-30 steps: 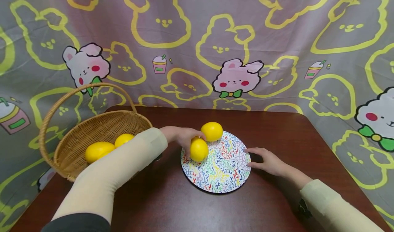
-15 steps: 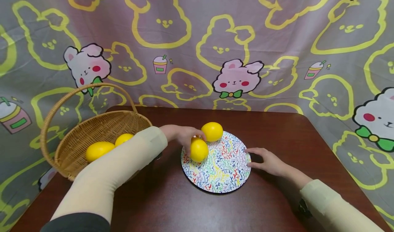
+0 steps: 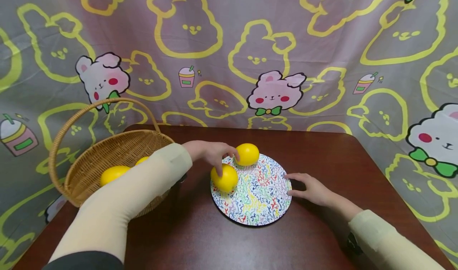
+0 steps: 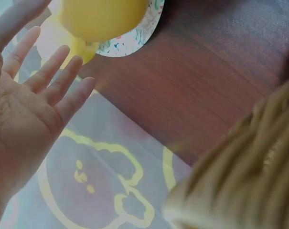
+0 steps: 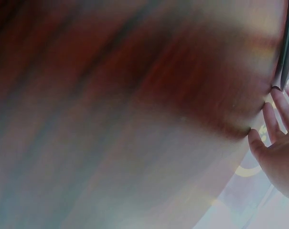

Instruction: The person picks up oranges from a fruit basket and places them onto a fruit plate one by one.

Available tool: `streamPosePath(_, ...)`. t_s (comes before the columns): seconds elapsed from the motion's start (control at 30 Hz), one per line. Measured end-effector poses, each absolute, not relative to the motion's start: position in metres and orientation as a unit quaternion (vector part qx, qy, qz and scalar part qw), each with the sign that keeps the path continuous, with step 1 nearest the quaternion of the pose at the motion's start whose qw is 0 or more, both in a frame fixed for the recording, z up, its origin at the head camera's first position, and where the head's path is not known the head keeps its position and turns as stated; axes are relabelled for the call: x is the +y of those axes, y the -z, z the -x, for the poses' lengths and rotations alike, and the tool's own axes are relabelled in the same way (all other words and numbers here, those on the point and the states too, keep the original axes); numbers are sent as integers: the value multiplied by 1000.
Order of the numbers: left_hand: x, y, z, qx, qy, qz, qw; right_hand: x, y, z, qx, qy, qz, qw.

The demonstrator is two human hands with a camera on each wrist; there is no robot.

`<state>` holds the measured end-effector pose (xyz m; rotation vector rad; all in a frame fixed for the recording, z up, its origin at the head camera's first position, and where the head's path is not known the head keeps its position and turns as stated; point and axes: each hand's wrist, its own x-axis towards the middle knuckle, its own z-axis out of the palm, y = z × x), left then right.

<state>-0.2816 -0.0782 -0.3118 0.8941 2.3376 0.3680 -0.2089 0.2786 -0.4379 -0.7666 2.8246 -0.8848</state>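
Two yellow lemons lie on the left and back parts of a round plate (image 3: 261, 206) with a colourful squiggle pattern. My left hand (image 3: 214, 152) is above the nearer lemon (image 3: 224, 178), its thumb still overlapping the top of it. Its fingertips reach towards the farther lemon (image 3: 247, 154). In the left wrist view the left hand (image 4: 29, 105) shows an open palm, fingers spread, with a lemon (image 4: 103, 16) just beyond. My right hand (image 3: 315, 188) has thumb and fingers apart at the plate's right rim; in the right wrist view its fingertips touch near the plate's edge (image 5: 286, 43).
A wicker basket (image 3: 96, 154) with a tall handle stands at the left, holding more lemons (image 3: 114, 174) partly hidden by my left sleeve. Brown table (image 3: 322, 150) surface surrounds the plate. A patterned curtain (image 3: 222, 75) hangs behind and at both sides.
The left hand has let go of the nearer lemon and lifted slightly, its fingers spreading. That lemon has shifted a little left on the plate. The right hand stays at the rim.
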Motion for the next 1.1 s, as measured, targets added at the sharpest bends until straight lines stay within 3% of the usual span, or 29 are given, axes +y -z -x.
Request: streamPosePath(1.1, -151, 245, 248, 876, -245, -372, 185, 278, 438, 209, 922, 291, 253, 38)
